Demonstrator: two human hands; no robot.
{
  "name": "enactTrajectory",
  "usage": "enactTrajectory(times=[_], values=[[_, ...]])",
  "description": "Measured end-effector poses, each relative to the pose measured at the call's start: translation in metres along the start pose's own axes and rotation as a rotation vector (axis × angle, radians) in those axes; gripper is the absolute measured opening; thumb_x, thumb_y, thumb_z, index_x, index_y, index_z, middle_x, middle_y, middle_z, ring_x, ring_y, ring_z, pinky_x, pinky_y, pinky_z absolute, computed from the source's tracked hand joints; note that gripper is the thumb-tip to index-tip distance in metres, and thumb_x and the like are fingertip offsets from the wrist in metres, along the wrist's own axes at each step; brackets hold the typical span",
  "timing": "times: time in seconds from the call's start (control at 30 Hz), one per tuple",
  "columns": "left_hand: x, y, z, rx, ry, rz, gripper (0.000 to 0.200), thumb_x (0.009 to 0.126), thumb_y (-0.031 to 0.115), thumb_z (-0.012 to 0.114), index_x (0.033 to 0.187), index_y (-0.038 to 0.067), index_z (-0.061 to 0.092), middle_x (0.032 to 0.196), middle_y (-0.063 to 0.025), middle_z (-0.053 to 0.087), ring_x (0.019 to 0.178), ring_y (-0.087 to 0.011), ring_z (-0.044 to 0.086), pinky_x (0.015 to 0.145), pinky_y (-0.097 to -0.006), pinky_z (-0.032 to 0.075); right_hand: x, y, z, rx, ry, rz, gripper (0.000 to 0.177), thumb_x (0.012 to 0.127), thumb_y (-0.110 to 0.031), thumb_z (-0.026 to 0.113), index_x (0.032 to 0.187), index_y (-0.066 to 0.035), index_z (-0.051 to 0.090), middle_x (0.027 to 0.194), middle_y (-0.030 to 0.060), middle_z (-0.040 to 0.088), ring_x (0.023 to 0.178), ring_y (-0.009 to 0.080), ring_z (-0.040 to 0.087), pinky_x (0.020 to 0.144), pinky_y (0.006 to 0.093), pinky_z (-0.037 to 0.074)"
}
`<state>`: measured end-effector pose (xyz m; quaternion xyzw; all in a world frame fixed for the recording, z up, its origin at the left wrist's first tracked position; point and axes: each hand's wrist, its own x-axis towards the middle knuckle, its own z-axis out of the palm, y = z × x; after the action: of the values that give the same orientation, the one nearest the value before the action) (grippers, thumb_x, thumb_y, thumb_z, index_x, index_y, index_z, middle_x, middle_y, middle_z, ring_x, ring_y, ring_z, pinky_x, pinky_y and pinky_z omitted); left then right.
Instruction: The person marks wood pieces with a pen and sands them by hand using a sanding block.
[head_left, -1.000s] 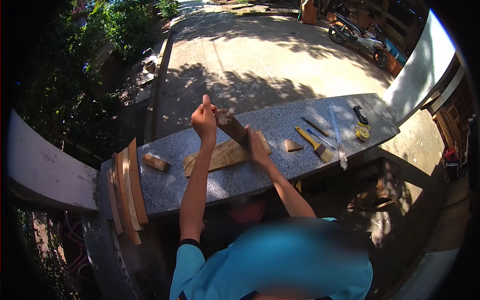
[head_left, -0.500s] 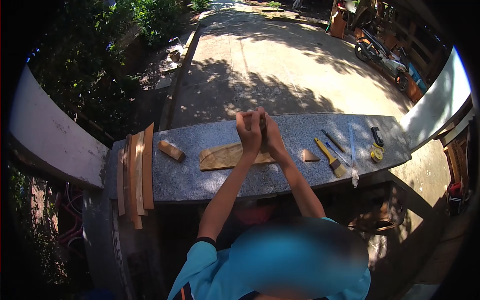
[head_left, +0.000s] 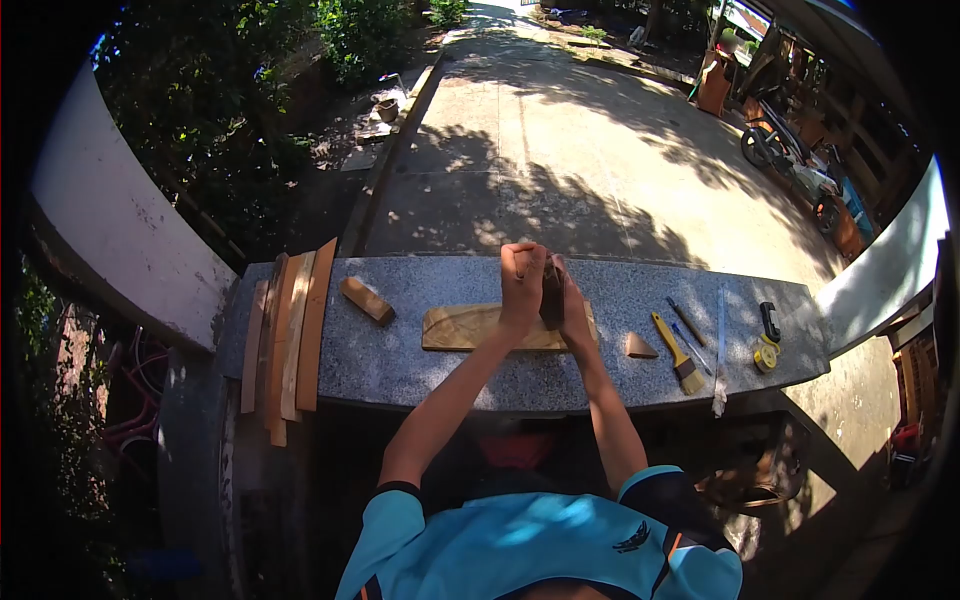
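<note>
My left hand (head_left: 521,290) and my right hand (head_left: 572,315) are raised close together above the bench, fingers curled. Between them is a narrow dark brown piece (head_left: 552,302), which looks like wood and is mostly covered by the fingers. Behind and below the hands a pale wooden board (head_left: 465,328) lies lengthwise on the speckled stone bench (head_left: 390,365). To the right of my right hand sits a small wooden wedge (head_left: 640,346). A short wooden block (head_left: 367,301) rests to the left of the board.
Several wooden strips (head_left: 300,330) lie across the bench's left end. At the right are a yellow-handled paintbrush (head_left: 678,352), a dark slim tool (head_left: 686,320), a blue pen-like tool (head_left: 692,333), a metal ruler (head_left: 721,335), a black clamp-like tool (head_left: 769,320) and a yellow tape measure (head_left: 765,358).
My hands, still together, have turned, and more of the dark piece now shows between them. The head view has shifted, so the bench sits lower and farther right in the picture.
</note>
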<state>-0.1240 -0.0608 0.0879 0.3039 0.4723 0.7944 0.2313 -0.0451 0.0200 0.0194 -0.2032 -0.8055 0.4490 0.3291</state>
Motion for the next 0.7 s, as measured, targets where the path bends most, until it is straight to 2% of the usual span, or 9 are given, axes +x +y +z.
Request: enactTrajectory(times=[0.07, 0.17, 0.2, 0.3, 0.4, 0.53, 0.63, 0.67, 0.7], values=[[0.001, 0.003, 0.004, -0.06, -0.005, -0.001, 0.028, 0.089, 0.028, 0.055, 0.097, 0.004, 0.043, 0.087, -0.0055, 0.055, 0.077, -0.0084, 0.054, 0.065, -0.0208, 0.045, -0.01, 0.049, -0.006, -0.317, -0.045, 0.02, 0.052, 0.091, -0.027, 0.044, 0.136, -0.005, 0.028, 0.127, 0.0219, 0.043, 0.117, 0.0319, 0.045, 0.095, 0.037, 0.037], [0.001, -0.005, 0.022, -0.027, 0.021, 0.062, 0.024, 0.089, 0.025, 0.055, 0.095, 0.005, 0.044, 0.084, -0.0046, 0.054, 0.074, -0.0077, 0.053, 0.065, -0.0215, 0.045, 0.011, -0.01, -0.026, -0.025, -0.122, 0.222, 0.05, 0.089, -0.028, 0.047, 0.13, -0.003, 0.035, 0.119, 0.0214, 0.049, 0.108, 0.0309, 0.051, 0.088, 0.0365, 0.041], [0.001, -0.002, 0.029, -0.004, 0.029, 0.1, 0.02, 0.089, 0.022, 0.055, 0.091, 0.005, 0.046, 0.082, -0.0032, 0.054, 0.072, -0.0072, 0.052, 0.064, -0.0215, 0.044, 0.016, -0.073, -0.034, 0.228, -0.095, 0.319, 0.043, 0.09, -0.026, 0.046, 0.125, -0.002, 0.04, 0.106, 0.0196, 0.056, 0.097, 0.0302, 0.056, 0.082, 0.0353, 0.043], [0.004, -0.014, 0.03, 0.098, 0.016, 0.226, 0.019, 0.089, 0.022, 0.056, 0.088, 0.006, 0.047, 0.078, -0.0023, 0.055, 0.07, -0.0067, 0.053, 0.061, -0.0209, 0.042, 0.012, -0.048, -0.017, 0.193, 0.207, -0.175, 0.036, 0.091, -0.029, 0.043, 0.113, -0.001, 0.047, 0.094, 0.0176, 0.059, 0.088, 0.0273, 0.058, 0.078, 0.0328, 0.043], [0.004, -0.008, 0.025, -0.114, 0.042, 0.093, 0.017, 0.088, 0.018, 0.056, 0.081, 0.004, 0.051, 0.072, -0.0017, 0.056, 0.067, -0.0066, 0.052, 0.06, -0.0198, 0.041, -0.01, -0.042, -0.015, 0.206, 0.144, 0.333, 0.036, 0.092, -0.032, 0.04, 0.107, -0.001, 0.05, 0.085, 0.0146, 0.06, 0.083, 0.0229, 0.057, 0.076, 0.0321, 0.044], [0.009, -0.008, 0.029, -0.048, -0.011, 0.136, 0.016, 0.085, 0.01, 0.052, 0.072, 0.001, 0.057, 0.068, -0.0014, 0.059, 0.065, -0.0068, 0.055, 0.061, -0.021, 0.042, -0.005, -0.043, -0.026, 0.138, 0.118, 0.244, 0.043, 0.095, -0.037, 0.032, 0.109, -0.002, 0.051, 0.091, 0.0081, 0.058, 0.087, 0.017, 0.054, 0.079, 0.03, 0.042], [-0.002, -0.005, 0.029, -0.019, -0.044, 0.212, 0.014, 0.084, 0.01, 0.052, 0.074, 0.002, 0.058, 0.069, -0.0016, 0.061, 0.065, -0.0072, 0.056, 0.059, -0.0217, 0.043, -0.025, -0.04, -0.015, 0.496, 0.228, 0.093, 0.046, 0.096, -0.037, 0.027, 0.12, -0.004, 0.048, 0.109, 0.0065, 0.053, 0.102, 0.0154, 0.05, 0.09, 0.0281, 0.037], [-0.004, -0.007, 0.03, -0.014, -0.034, 0.224, 0.014, 0.084, 0.01, 0.052, 0.074, 0.002, 0.058, 0.069, -0.0018, 0.061, 0.065, -0.0073, 0.056, 0.059, -0.0218, 0.043, -0.034, -0.004, -0.012, 0.681, 0.149, 0.169, 0.048, 0.096, -0.037, 0.024, 0.126, -0.003, 0.042, 0.12, 0.0083, 0.046, 0.113, 0.0151, 0.043, 0.097, 0.0278, 0.03], [-0.001, -0.009, 0.032, -0.009, -0.026, 0.238, 0.014, 0.084, 0.01, 0.052, 0.074, 0.002, 0.058, 0.068, -0.0019, 0.06, 0.064, -0.0075, 0.056, 0.059, -0.0219, 0.043, -0.039, -0.007, -0.021, 0.636, 0.101, 0.235, 0.05, 0.096, -0.038, 0.023, 0.128, -0.003, 0.04, 0.121, 0.0083, 0.045, 0.114, 0.0156, 0.042, 0.098, 0.0281, 0.029]])
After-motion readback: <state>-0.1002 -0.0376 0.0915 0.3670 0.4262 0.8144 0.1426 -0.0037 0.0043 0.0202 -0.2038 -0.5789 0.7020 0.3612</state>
